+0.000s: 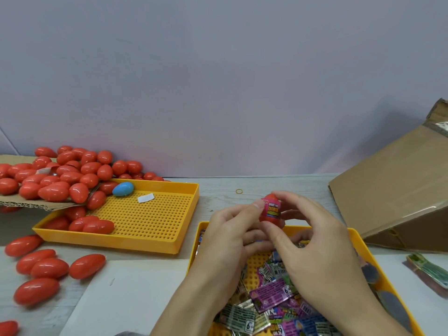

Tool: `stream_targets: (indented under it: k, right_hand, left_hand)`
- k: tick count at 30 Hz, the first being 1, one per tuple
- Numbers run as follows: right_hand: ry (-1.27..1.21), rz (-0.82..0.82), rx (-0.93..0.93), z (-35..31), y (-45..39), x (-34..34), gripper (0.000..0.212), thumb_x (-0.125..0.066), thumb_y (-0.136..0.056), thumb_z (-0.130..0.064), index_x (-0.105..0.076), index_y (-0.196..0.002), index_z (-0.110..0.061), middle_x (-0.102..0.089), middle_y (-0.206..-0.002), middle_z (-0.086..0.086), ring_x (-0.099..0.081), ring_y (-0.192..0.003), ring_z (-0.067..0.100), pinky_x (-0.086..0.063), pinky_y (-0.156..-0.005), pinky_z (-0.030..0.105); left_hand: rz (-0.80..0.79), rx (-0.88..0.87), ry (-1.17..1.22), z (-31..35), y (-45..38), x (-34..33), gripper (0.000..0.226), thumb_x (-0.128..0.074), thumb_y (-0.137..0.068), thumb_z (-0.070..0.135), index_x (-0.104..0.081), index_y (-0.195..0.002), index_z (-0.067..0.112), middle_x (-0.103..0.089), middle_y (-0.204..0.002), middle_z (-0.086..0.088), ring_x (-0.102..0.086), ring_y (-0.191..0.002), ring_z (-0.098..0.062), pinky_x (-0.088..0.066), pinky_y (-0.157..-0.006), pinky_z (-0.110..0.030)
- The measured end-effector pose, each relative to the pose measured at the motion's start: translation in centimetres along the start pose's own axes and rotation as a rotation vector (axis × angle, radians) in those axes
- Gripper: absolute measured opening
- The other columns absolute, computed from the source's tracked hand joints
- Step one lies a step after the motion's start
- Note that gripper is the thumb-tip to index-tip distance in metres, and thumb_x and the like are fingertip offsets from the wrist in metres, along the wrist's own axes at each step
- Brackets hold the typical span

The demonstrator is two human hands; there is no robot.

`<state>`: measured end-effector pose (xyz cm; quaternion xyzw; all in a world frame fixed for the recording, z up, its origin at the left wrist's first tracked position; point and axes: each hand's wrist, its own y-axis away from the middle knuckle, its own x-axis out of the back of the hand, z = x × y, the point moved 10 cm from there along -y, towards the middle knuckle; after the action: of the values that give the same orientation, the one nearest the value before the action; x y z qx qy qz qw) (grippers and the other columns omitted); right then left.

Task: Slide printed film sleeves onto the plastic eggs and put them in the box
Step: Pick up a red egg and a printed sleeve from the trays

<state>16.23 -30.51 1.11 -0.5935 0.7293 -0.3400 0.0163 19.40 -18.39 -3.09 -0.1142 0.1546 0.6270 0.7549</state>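
Both hands [271,229] around a sleeved red egg [271,210] above a yellow tray [358,241]

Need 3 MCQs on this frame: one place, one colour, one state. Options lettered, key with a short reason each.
1. Where does the blue egg lie?
A. in the far tray
B. in the box
C. on the white sheet

2. What colour is the egg in the hands?
A. blue
B. red
C. green

3. How is the sleeve?
A. flat in the near tray
B. round the held egg
C. on the blue egg

Key: 1 A, it rests at that tray's back corner. 2 B, a red tip shows above the sleeve. 3 B, left hand and right hand pinch it on the egg.
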Motion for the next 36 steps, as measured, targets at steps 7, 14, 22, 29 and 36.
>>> stream_targets:
  k: [7,14,22,29,36]
  right_hand:
    - [0.079,0.035,-0.011,-0.5,0.3,0.2,0.043,-0.075,-0.078,-0.032,-0.053,-0.112,-0.043,-0.058,-0.095,-0.020,-0.059,-0.093,-0.002,-0.049,-0.065,0.010]
    - [0.363,0.069,0.082,-3.0,0.8,-0.1,0.034,-0.079,-0.078,-0.026,-0.055,-0.101,-0.034,-0.058,-0.092,-0.019,-0.056,-0.086,-0.004,-0.044,-0.073,0.007]
    - [-0.031,0.251,-0.342,1.4,0.8,2.4,0.003,-0.065,-0.092,-0.033,-0.067,-0.091,-0.032,-0.072,-0.083,-0.016,-0.068,-0.079,-0.001,-0.056,-0.070,0.019]
    - [-0.972,0.611,-0.582,3.7,-3.6,8.9,0.019,-0.054,-0.100,-0.015,-0.063,-0.102,0.001,-0.066,-0.078,0.009,-0.062,-0.062,0.012,-0.050,-0.052,0.018]
    - [-0.841,0.678,-0.631,3.2,-6.4,15.9,0.042,-0.032,-0.107,-0.034,-0.047,-0.112,0.005,-0.061,-0.092,0.020,-0.061,-0.070,0.021,-0.050,-0.057,0.023]
  left_hand:
    - [0.011,-0.054,-0.163,0.5,0.1,0.0,0.029,-0.069,-0.088,0.029,-0.067,-0.097,0.002,-0.076,-0.088,-0.016,-0.074,-0.085,-0.035,-0.061,-0.081,-0.041]
    - [0.044,-0.156,-0.345,1.7,0.7,0.3,0.035,-0.081,-0.079,0.028,-0.051,-0.084,0.012,-0.076,-0.077,-0.012,-0.075,-0.073,-0.023,-0.055,-0.062,-0.025]
    - [0.037,-0.103,-0.292,1.8,0.8,-0.1,0.036,-0.050,-0.094,0.045,-0.064,-0.096,0.012,-0.076,-0.083,-0.006,-0.072,-0.073,-0.020,-0.056,-0.063,-0.027]
    - [0.074,-0.078,-0.213,1.9,0.7,0.7,0.031,-0.042,-0.104,0.027,-0.063,-0.097,0.006,-0.074,-0.082,-0.014,-0.066,-0.065,-0.022,-0.051,-0.056,-0.030]
    - [0.069,-0.082,-0.227,1.8,0.4,0.7,0.031,-0.041,-0.104,0.015,-0.063,-0.088,-0.001,-0.070,-0.070,-0.013,-0.063,-0.061,-0.026,-0.048,-0.051,-0.029]
